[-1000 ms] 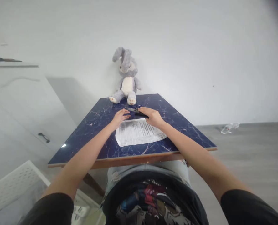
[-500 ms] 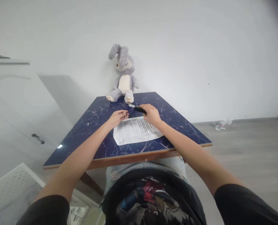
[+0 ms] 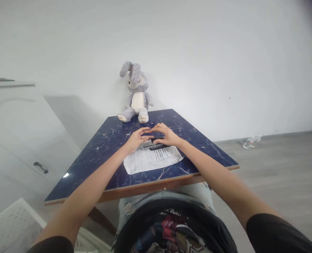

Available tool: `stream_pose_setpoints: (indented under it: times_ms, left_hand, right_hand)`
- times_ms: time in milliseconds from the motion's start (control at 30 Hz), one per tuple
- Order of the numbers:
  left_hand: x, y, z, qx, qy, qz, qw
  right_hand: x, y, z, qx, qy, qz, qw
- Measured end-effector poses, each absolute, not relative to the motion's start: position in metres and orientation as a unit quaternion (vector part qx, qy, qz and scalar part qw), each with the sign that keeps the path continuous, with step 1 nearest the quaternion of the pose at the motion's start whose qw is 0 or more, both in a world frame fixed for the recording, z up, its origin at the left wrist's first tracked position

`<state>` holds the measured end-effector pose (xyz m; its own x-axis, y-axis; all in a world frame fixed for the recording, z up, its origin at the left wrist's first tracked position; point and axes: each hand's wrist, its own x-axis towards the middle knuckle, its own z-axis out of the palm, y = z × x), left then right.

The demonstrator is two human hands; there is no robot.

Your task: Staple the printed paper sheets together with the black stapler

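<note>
A black and silver stapler (image 3: 155, 145) lies on the far edge of a printed paper sheet (image 3: 150, 160) on the dark blue marbled table (image 3: 105, 140). My right hand (image 3: 166, 135) arches over the stapler, with the thumb against its side and curled fingers over its top. My left hand (image 3: 136, 139) reaches in from the left with its fingers stretched out. Its fingertips meet those of the right hand just above the stapler's silver end. The part of the stapler under my right palm is hidden.
A grey and white plush bunny (image 3: 135, 93) sits at the table's far edge against the white wall. A white cabinet with a dark handle (image 3: 40, 167) stands to the left, and a white perforated panel (image 3: 11, 225) lies low on that side. A plastic bottle (image 3: 251, 141) lies on the grey floor at right.
My right hand has brought the stapler down from beyond the sheet onto the paper's far edge. My left hand has opened and moved right to meet it.
</note>
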<state>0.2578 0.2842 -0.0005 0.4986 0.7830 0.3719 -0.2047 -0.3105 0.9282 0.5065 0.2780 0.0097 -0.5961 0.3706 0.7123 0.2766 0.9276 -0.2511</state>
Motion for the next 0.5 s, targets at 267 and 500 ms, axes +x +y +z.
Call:
stream_pose_setpoints:
  times_ms: [267, 500]
  left_hand:
    - [0.272, 0.268, 0.002, 0.726, 0.157, 0.447, 0.498]
    - [0.244, 0.291, 0.01, 0.773, 0.244, 0.467, 0.354]
  right_hand:
    - [0.478, 0.265, 0.007, -0.127, -0.882, -0.026, 0.453]
    - [0.538, 0.293, 0.012, -0.357, -0.74, -0.063, 0.567]
